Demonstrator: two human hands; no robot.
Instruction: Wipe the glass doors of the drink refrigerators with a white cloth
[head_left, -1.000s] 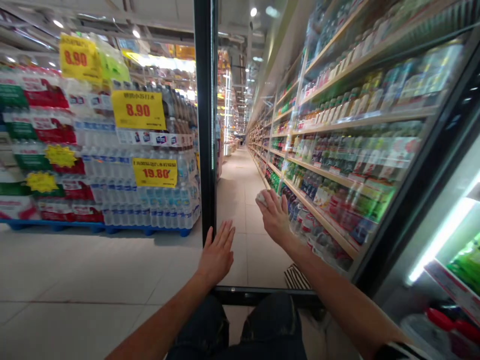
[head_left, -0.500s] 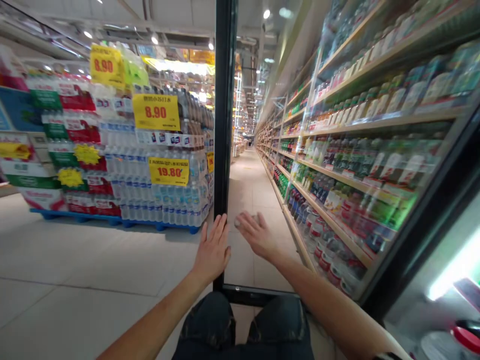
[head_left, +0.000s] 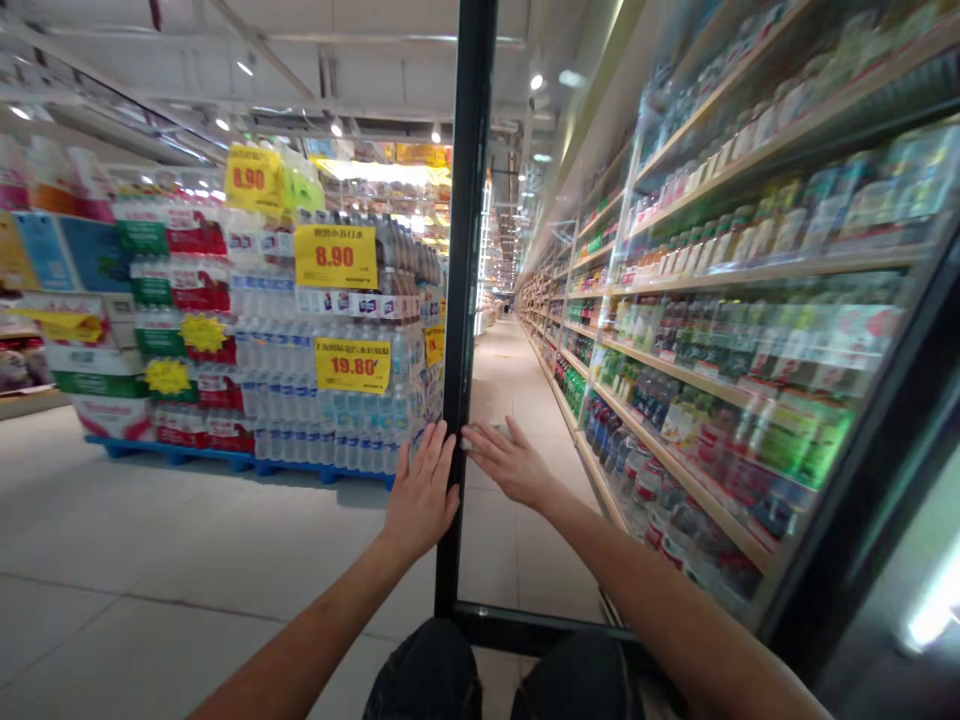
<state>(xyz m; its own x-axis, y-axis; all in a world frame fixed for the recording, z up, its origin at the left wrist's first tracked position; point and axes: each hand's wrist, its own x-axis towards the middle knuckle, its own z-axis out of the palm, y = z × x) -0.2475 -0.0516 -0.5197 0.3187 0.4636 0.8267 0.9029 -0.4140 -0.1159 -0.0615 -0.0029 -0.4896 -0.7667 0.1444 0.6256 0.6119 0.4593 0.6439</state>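
Observation:
A glass door with a black frame [head_left: 454, 330] stands open in front of me, between my two hands. My left hand [head_left: 424, 490] lies along the left outer edge of the frame, fingers stretched out and thumb against the black upright. On the glass pane [head_left: 547, 560] side, my right hand [head_left: 514, 465] is spread flat, its fingertips by the inner edge of the same upright. A small greyish patch shows at the right fingertips; I cannot tell whether it is a reflection or something under them. My knees [head_left: 427, 670] are bent close below the door's bottom rail.
To the left, stacked packs of bottled drinks [head_left: 285, 380] with yellow price signs [head_left: 335, 256] stand on a blue pallet [head_left: 300, 468]. Shelves of bottles [head_left: 720, 340] show in the glass on the right. Pale floor tiles [head_left: 187, 560] run beneath.
My right hand has moved left across the glass to the upright. The left hand stays on the frame edge. The view has tilted up and turned slightly left.

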